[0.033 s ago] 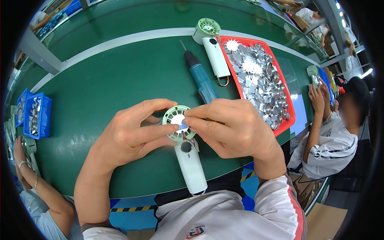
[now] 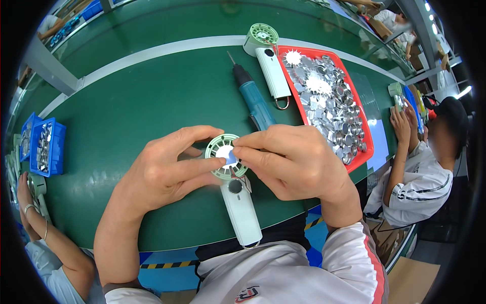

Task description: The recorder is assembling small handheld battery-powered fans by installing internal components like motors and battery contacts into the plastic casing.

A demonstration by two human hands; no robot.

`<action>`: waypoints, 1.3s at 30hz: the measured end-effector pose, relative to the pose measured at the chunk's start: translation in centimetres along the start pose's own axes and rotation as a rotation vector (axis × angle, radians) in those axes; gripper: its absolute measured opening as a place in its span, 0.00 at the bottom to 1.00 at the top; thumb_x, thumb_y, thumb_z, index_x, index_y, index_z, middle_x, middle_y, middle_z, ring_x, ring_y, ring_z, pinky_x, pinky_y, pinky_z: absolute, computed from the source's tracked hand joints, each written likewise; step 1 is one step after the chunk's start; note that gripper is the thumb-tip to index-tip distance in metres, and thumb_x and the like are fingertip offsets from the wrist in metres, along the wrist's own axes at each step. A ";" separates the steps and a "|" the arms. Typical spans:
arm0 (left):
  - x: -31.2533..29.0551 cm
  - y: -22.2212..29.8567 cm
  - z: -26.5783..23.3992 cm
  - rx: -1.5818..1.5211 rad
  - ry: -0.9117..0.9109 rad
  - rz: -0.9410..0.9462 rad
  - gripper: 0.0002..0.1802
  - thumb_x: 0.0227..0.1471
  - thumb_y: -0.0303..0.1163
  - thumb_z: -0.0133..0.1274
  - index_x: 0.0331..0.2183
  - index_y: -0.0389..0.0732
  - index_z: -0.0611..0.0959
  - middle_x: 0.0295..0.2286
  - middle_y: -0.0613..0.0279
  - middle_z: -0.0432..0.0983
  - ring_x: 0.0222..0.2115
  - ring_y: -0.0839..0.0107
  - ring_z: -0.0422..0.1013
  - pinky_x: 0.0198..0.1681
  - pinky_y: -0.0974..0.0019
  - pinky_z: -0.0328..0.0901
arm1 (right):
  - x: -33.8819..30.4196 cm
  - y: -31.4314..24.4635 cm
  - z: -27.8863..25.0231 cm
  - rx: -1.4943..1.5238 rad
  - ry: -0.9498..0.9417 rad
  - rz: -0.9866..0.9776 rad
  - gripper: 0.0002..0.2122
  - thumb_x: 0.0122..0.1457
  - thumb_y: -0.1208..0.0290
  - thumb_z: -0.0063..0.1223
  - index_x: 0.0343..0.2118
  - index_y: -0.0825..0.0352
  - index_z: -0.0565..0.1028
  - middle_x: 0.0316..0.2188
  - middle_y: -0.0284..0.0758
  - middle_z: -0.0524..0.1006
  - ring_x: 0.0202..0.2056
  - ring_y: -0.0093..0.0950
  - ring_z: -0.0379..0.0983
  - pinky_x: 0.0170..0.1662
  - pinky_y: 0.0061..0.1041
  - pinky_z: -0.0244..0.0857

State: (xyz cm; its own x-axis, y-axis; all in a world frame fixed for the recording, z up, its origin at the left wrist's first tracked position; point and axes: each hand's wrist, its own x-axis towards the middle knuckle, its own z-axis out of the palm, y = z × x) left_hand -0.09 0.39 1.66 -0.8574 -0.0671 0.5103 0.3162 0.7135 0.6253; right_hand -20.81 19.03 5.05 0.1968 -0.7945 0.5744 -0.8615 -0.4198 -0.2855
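Below my hands lies a handheld fan (image 2: pixel 242 215) with a white handle pointing toward me and a round pale-green head. A shiny disc (image 2: pixel 223 151) shows in the middle of the head, with a bluish patch on it. Curled round the head's left side, my left hand (image 2: pixel 162 169) grips it, one fingertip on the disc. My right hand (image 2: pixel 298 159) is closed in a pinch at the right of the disc; its fingers hide what is between them. Thin wires show where head and handle meet.
Beyond my hands lies a teal electric screwdriver (image 2: pixel 257 101). Another handheld fan (image 2: pixel 273 73) rests beside a red tray (image 2: pixel 370 147) of shiny metal parts. Blue bins (image 2: pixel 56 157) stand at the left. People sit at both sides, one person's hands (image 2: pixel 402 121) at the right.
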 end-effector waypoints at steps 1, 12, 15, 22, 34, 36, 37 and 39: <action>0.0 0.0 0.0 0.000 -0.003 0.001 0.21 0.46 0.24 0.77 0.45 0.38 0.94 0.53 0.46 0.83 0.47 0.53 0.84 0.42 0.59 0.86 | 0.0 0.0 0.0 -0.001 0.002 0.002 0.15 0.52 0.84 0.71 0.44 0.73 0.87 0.39 0.42 0.88 0.28 0.33 0.83 0.28 0.30 0.76; -0.1 -0.2 0.0 0.023 -0.017 -0.005 0.23 0.48 0.32 0.79 0.46 0.38 0.94 0.53 0.42 0.83 0.47 0.51 0.84 0.45 0.58 0.86 | 0.0 -0.4 0.1 0.080 -0.041 -0.009 0.23 0.48 0.85 0.64 0.51 0.71 0.86 0.34 0.37 0.87 0.26 0.30 0.80 0.25 0.29 0.73; 0.1 0.1 0.0 0.035 0.005 0.020 0.20 0.48 0.27 0.77 0.45 0.36 0.93 0.52 0.44 0.83 0.45 0.53 0.84 0.43 0.58 0.86 | 0.1 -0.5 -0.1 0.065 -0.044 -0.028 0.23 0.48 0.84 0.65 0.51 0.71 0.86 0.35 0.36 0.87 0.26 0.30 0.80 0.25 0.29 0.73; 0.2 0.0 0.0 0.039 -0.010 0.028 0.21 0.48 0.27 0.77 0.46 0.37 0.93 0.52 0.45 0.83 0.44 0.53 0.84 0.43 0.58 0.86 | -0.2 -0.1 0.2 0.071 -0.016 0.003 0.22 0.49 0.84 0.65 0.51 0.72 0.86 0.33 0.38 0.86 0.27 0.32 0.81 0.26 0.30 0.75; 0.3 0.7 -0.3 0.050 -0.061 -0.013 0.28 0.44 0.35 0.81 0.48 0.37 0.91 0.53 0.45 0.81 0.41 0.55 0.87 0.43 0.58 0.82 | -0.2 -0.5 0.5 0.025 -0.013 0.035 0.20 0.51 0.83 0.65 0.49 0.70 0.86 0.33 0.36 0.85 0.30 0.34 0.85 0.29 0.31 0.79; 0.4 0.5 -0.2 0.050 -0.062 0.026 0.32 0.43 0.37 0.83 0.50 0.37 0.90 0.53 0.44 0.81 0.43 0.53 0.86 0.45 0.57 0.82 | -0.6 -0.4 0.5 0.014 -0.036 0.019 0.19 0.50 0.82 0.66 0.48 0.68 0.85 0.33 0.35 0.84 0.30 0.33 0.85 0.29 0.31 0.78; 0.5 0.6 -0.3 0.056 -0.067 0.039 0.32 0.43 0.37 0.83 0.50 0.37 0.90 0.53 0.44 0.81 0.43 0.53 0.86 0.45 0.57 0.82 | -0.6 -0.5 0.5 0.003 -0.024 0.018 0.19 0.50 0.82 0.66 0.48 0.68 0.85 0.33 0.35 0.84 0.30 0.33 0.85 0.29 0.31 0.78; 0.4 0.8 -0.3 0.043 -0.066 0.011 0.32 0.42 0.37 0.83 0.49 0.37 0.90 0.53 0.43 0.81 0.44 0.52 0.86 0.46 0.57 0.83 | -0.5 -0.6 0.6 -0.020 -0.075 0.006 0.17 0.50 0.81 0.67 0.46 0.68 0.85 0.34 0.34 0.83 0.30 0.33 0.84 0.28 0.32 0.77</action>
State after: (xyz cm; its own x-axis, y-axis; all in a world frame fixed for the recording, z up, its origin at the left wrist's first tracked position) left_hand -0.05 0.73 2.49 -0.8793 -0.0136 0.4760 0.3096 0.7432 0.5932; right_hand -20.11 19.41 4.41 0.2259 -0.8280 0.5133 -0.8720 -0.4068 -0.2724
